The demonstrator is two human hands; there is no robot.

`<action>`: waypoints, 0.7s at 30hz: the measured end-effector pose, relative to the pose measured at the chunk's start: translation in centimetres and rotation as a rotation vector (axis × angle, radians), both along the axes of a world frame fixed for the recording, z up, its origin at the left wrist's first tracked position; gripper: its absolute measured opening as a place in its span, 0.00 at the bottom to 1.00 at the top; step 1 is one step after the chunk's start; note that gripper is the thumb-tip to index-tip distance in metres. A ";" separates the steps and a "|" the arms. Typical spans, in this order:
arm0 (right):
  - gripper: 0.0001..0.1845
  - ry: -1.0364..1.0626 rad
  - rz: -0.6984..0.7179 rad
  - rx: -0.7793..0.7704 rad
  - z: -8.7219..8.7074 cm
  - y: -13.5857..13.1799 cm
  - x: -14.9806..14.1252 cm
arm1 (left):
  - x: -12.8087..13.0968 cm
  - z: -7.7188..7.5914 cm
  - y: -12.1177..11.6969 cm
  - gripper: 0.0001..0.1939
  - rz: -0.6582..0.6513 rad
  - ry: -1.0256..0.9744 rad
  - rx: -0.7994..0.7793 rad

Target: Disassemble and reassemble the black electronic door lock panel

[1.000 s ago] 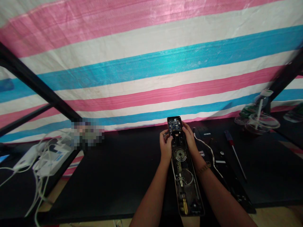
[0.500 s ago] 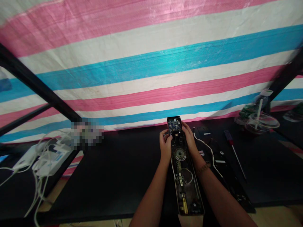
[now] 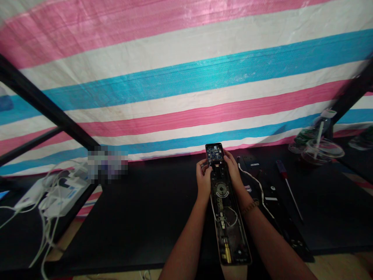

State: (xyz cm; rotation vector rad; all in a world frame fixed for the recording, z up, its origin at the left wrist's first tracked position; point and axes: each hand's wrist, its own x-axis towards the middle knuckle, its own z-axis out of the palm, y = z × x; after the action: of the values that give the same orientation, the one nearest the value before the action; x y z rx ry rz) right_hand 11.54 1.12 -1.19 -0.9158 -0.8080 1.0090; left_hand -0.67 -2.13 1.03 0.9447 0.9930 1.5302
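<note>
A striped tarpaulin (image 3: 186, 93) hangs behind the black table (image 3: 140, 217).

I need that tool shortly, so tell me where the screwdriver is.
Head view, right side: the screwdriver lies on the black table, right of the white cable.

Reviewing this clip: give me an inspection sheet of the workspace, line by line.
Surface: black tabletop; fine marks too dark to judge
Job's things: opened long housing with circuit board; screwdriver lying to its right
Clutter: clear plastic cup with straw, far right
Hands: left hand and right hand grip the housing's far end
Cables: white cable right of the housing; tangled white cables far left
Surroundings: striped tarp behind; one patch pixelated
</note>
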 end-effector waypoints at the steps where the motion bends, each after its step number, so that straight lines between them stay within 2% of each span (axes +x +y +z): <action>1: 0.23 0.004 0.002 0.000 0.1 0.0 0.0 | 0.0 0.0 0.0 0.17 -0.001 0.000 -0.002; 21: 0.24 0.009 0.003 -0.009 0.4 -0.1 -0.1 | -0.1 -0.2 0.1 0.17 -0.001 0.007 -0.002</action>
State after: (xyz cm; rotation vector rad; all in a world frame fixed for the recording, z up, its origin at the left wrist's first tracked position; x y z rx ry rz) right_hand 11.40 1.04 -0.81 -0.9175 -0.7986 1.0196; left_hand -0.77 -2.06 0.88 0.9494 0.9984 1.5263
